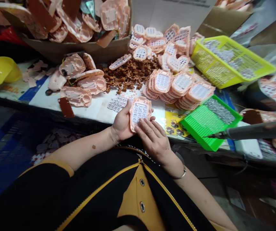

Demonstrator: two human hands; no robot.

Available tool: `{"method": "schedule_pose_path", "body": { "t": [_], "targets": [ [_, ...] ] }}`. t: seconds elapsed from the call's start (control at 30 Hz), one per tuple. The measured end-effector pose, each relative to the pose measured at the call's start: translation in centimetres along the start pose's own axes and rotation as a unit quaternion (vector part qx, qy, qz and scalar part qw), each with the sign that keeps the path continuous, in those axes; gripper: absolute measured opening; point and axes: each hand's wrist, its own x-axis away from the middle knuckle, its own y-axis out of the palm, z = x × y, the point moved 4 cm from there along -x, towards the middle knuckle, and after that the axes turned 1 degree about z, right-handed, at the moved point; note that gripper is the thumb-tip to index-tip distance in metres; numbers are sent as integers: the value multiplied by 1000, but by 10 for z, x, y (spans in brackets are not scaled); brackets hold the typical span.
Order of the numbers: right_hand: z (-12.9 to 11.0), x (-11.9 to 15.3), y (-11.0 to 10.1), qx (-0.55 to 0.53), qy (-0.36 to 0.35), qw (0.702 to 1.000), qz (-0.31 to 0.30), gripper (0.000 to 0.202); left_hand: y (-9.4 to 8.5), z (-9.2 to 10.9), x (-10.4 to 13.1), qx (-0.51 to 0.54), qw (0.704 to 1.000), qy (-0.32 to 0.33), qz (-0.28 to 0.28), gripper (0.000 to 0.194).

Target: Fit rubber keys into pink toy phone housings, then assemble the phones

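Observation:
My left hand (122,125) is wrapped round a pink plastic casing (134,127), its thumb along the left edge. A pale rubber keypad (140,111) with rows of buttons lies in the casing, facing up. Across its lower right part rest the outstretched fingers of my right hand (153,138), touching it rather than gripping. Just behind the hands, loose keypads (120,102) lie on the white bench top. Stacks of similar pink casings with keypads (162,81) stand to the right of them.
A brown heap of small parts (130,72) lies farther back. Pink shells (80,80) are at left, before a cardboard box (77,51). Green (212,141) and yellow baskets (229,72) stand right. A dark pen-shaped tool (253,131) juts in from the right; a yellow bowl (0,72) sits far left.

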Motion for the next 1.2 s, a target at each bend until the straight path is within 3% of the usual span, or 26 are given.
{"method": "schedule_pose_path", "body": {
  "t": [0.23, 0.4, 0.57, 0.67, 0.83, 0.93, 1.0, 1.03, 1.1, 1.13, 1.2],
  "targets": [
    [13, 1, -21, 44, 13, 995, 85, 26, 14, 0, -9, -17, 995, -9, -99, 71],
    [70, 0, -38, 159, 121, 970, 136, 26, 1, 7, -18, -53, 994, 2, -97, 60],
    [143, 0, -33, 254, 288, 922, 45, 23, -23, 21, -23, -60, 997, 25, -45, 56],
    [168, 3, -24, 264, 342, 902, -16, 27, -33, 26, -26, -52, 998, 23, -29, 55],
    [180, 16, -21, 274, 298, 912, -59, 25, -39, 25, -28, -28, 998, 25, -42, 54],
    [186, 27, -22, 291, 263, 919, -41, 24, -40, 21, -26, -32, 997, 19, -63, 56],
    [187, 30, -25, 311, 266, 912, 37, 30, -42, 24, -23, -63, 995, 29, -70, 62],
    [186, 29, -22, 291, 263, 920, 15, 33, -43, 29, -21, -94, 992, 52, -67, 64],
    [172, 21, -19, 251, 233, 939, 43, 36, -48, 48, -11, -210, 965, 150, -40, 63],
    [160, 15, -17, 224, 213, 950, 53, 34, -51, 62, -3, -293, 931, 217, -17, 58],
    [134, 1, -12, 164, 173, 970, 51, 26, -58, 94, 17, -474, 804, 356, 45, 47]
  ]
}}
